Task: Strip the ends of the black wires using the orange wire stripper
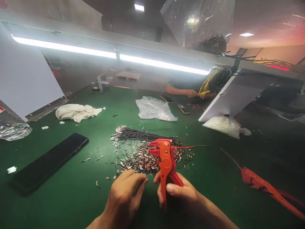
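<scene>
My right hand (179, 190) is wrapped round the handles of an orange and red wire stripper (165, 156). The tool stands upright, with its jaws pointing left. To its left, my left hand (126, 192) is closed with thumb and fingers pressed together; whatever they may hold is hidden. Just beyond both hands lies a heap of short wire offcuts (143, 159), black with coppery and silvery ends. Behind the heap rests a bundle of black wires (135, 133), with silvery tips at its left end. The stripper covers part of the heap.
Right lies a second red-orange tool (269, 186), blurred. A black phone (51, 160), white cloth (77, 112) and clear plastic bag (154, 108) lie on the green table (95, 203). Across it, another person's hand (190, 93) is near yellow wires (207, 84). A lamp (164, 63) hangs overhead.
</scene>
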The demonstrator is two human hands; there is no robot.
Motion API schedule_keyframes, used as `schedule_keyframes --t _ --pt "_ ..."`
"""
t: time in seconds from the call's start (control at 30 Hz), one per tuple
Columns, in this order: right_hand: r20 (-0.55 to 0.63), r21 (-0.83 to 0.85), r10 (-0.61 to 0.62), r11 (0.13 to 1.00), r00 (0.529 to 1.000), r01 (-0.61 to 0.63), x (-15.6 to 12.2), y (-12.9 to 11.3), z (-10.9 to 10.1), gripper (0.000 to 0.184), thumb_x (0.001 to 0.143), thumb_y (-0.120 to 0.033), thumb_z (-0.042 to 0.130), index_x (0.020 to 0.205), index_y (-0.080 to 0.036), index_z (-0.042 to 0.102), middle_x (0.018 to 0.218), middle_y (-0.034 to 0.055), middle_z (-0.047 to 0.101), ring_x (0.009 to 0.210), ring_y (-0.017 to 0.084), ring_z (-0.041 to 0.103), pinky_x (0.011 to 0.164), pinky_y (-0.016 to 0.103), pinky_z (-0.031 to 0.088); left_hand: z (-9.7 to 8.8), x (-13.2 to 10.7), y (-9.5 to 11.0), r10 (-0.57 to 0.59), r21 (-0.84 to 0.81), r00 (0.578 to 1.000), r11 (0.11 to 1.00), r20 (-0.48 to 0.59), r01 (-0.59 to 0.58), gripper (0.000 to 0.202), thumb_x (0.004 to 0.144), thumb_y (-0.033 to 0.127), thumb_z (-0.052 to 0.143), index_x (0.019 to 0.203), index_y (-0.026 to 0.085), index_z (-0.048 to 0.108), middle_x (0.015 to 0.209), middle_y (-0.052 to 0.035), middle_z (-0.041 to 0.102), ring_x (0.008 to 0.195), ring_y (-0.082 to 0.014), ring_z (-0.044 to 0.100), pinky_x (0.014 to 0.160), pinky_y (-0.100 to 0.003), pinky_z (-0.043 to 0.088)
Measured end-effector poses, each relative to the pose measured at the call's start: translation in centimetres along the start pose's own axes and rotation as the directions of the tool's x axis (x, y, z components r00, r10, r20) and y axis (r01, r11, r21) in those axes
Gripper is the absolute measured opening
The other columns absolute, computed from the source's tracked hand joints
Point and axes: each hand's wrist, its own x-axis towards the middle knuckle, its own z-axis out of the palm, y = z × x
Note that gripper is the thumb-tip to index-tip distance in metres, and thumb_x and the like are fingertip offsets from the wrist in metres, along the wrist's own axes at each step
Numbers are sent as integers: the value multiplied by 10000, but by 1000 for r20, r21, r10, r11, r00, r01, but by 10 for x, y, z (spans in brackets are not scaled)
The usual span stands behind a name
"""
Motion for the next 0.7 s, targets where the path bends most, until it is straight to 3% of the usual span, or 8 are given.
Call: schedule_keyframes --t 0.17,0.37,0.57,0.7 --pt "-35 -79 0 997 999 -2 5 -3 -5 461 820 -498 644 1070 -122 554 712 45 630 617 172 580 583 304 484 5 3 -14 -131 61 991 990 7 130 98 910 150 537 945 193 619 751 1 688 631 -134 670 571 -229 529" --pt "-94 -286 -66 958 993 36 -1 -13 -5 461 846 -513 628 1093 -133 545 751 38 620 687 179 553 668 320 438 8 3 -21 -86 90 996 992 -18 87 167 909 126 514 1008 194 630 833 -22 725 700 -151 686 646 -256 539" --pt "-74 -485 -155 869 985 100 -3 -17 -2 418 891 -530 571 1064 -149 573 794 32 586 721 181 491 691 318 398 3 6 -17 -15 145 1000 989 -6 16 193 865 57 497 846 192 633 656 6 644 603 -153 570 609 -275 448" --pt "-53 -571 -206 809 977 140 -2 -17 0 362 920 -528 511 953 -174 578 807 28 556 712 179 474 678 314 394 2 7 -17 19 184 1000 983 -23 -14 181 879 58 505 891 185 633 671 1 652 616 -156 549 614 -278 416"
